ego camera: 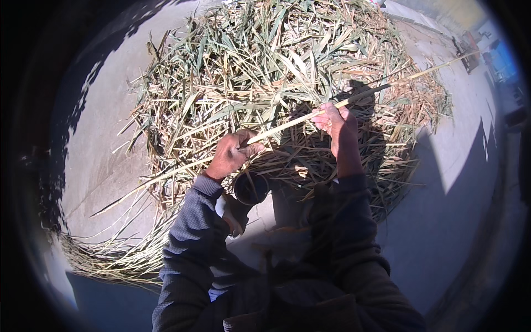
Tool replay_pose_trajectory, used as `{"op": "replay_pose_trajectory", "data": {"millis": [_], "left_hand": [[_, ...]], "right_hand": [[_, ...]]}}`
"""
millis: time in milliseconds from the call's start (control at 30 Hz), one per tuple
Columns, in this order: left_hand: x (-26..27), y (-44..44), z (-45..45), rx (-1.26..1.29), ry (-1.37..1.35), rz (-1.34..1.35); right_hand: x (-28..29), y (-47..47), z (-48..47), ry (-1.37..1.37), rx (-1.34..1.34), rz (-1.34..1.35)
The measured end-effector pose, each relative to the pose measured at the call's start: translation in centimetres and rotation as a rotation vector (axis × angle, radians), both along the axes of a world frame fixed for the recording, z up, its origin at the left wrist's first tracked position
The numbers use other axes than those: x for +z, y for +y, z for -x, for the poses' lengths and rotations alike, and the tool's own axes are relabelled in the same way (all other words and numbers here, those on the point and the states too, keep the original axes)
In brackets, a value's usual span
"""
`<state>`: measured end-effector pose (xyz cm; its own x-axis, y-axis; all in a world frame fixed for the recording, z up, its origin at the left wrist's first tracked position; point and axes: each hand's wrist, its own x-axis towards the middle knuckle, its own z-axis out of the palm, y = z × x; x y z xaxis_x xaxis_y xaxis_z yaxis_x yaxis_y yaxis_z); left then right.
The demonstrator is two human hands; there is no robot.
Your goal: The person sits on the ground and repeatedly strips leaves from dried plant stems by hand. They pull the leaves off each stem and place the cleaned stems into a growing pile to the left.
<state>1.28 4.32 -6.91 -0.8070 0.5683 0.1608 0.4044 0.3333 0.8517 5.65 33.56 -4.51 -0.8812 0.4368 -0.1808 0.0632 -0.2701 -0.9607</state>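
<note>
A long pale reed stalk (290, 123) slants up to the right across a large heap of dry leaves and stalk pieces (249, 74). Near its lower end, my left hand (232, 153) pinches it between thumb and fingers. Farther up the stalk, my right hand (336, 120) grips it, with the thumb and fingertips around it. Another thin stalk (166, 176) runs from beside my left hand down to the lower left. Below my hands stands a dark round container (251, 189), its contents too dark to tell.
A bundle of long thin stalks (120, 259) lies on the concrete ground (108, 124) at the lower left. Shadows fall on the ground at the right. A blue object (502, 62) and a reddish item (468, 50), both blurred, are at the upper right.
</note>
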Motion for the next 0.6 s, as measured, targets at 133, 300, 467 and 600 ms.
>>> {"op": "replay_pose_trajectory", "data": {"millis": [133,300,467,600], "left_hand": [[-0.7,1.5,-0.1,0.173,-0.237,-0.126],[-0.3,1.6,0.6,0.275,-0.384,-0.340],[-0.6,-0.3,1.5,0.189,-0.214,-0.109],[-1.7,-3.8,2.7,-0.092,-0.531,0.052]], "right_hand": [[0.2,-0.6,-0.4,0.057,0.062,0.037],[0.4,-0.6,-0.6,-0.002,0.063,0.059],[-0.9,0.5,-0.7,-0.051,0.065,0.033],[-1.2,2.1,-1.3,-0.049,0.022,0.017]]}}
